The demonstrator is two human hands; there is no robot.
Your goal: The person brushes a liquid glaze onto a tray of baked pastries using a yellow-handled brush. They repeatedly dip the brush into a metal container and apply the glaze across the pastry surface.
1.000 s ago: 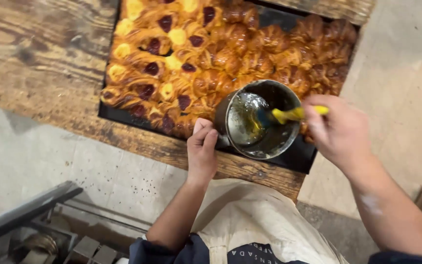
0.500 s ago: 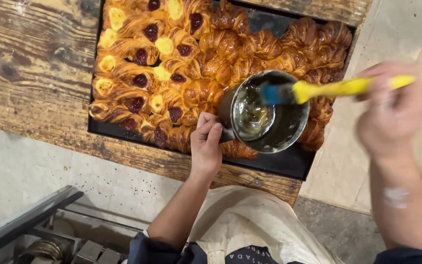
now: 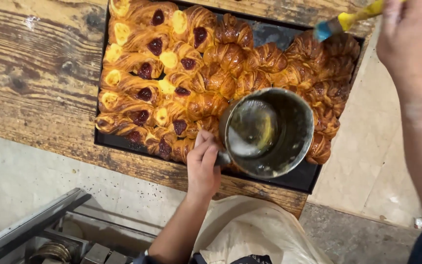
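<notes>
The left hand is clenched around the short handle of a metal pot, holding it just above the near right corner of the dark baking tray. A little pale glaze sits in the bottom of the pot. Up past the pot's far right side, the right hand grips a yellow-handled pastry brush, its blue bristles hanging over the croissants at the tray's far right. To the left of the pot lie the jam and custard pastries, packed tightly together. The tray rests on a rough wooden worktop.

As I see it, a loaded brush could drip on the wood, and the pot, held by one short handle, could tip onto the croissants beneath it.
</notes>
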